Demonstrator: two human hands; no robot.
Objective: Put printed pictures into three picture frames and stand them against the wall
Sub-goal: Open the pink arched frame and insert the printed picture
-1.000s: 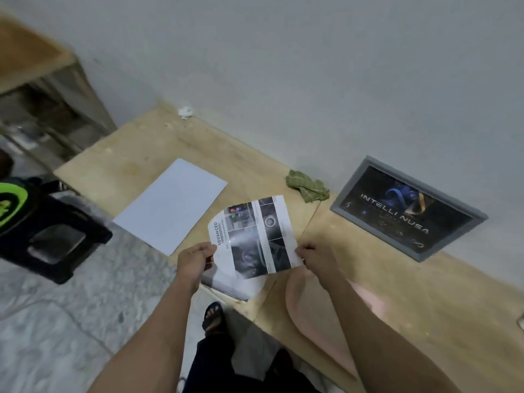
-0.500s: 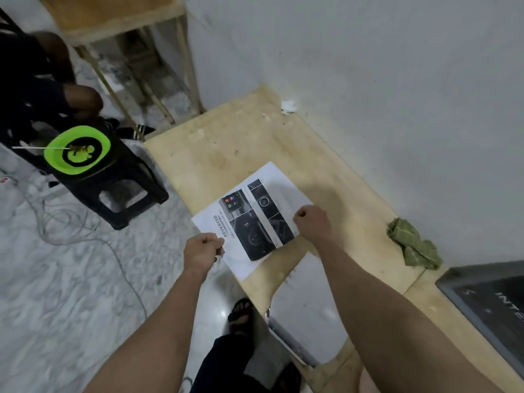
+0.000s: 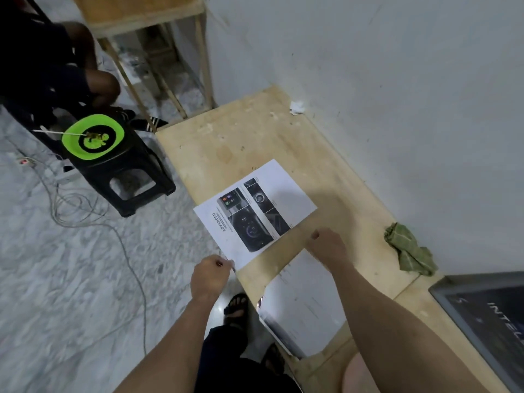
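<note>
A printed picture [image 3: 255,211] with dark car-screen photos and the word ADVANCED lies flat on the wooden bench [image 3: 226,148], its near corner past the bench's front edge. My left hand [image 3: 209,276] pinches that near corner. My right hand [image 3: 326,245] hovers just off the sheet's right edge, fingers loosely curled, holding nothing. Nearer to me a white panel [image 3: 300,307] with a dark rim lies on the bench, partly under my right forearm. A grey picture frame [image 3: 482,321] with a dark print leans against the wall at the right edge.
A crumpled green cloth [image 3: 408,253] lies by the wall. A black stool [image 3: 124,177] bearing a green plate [image 3: 93,137] stands on the marble floor left of the bench, with cables [image 3: 85,217] beside it. A seated person [image 3: 56,66] and a wooden table [image 3: 141,12] are beyond.
The picture went from held up in both hands to lying flat on the bench farther left. My right hand has let go of its edge; my left still pinches the corner.
</note>
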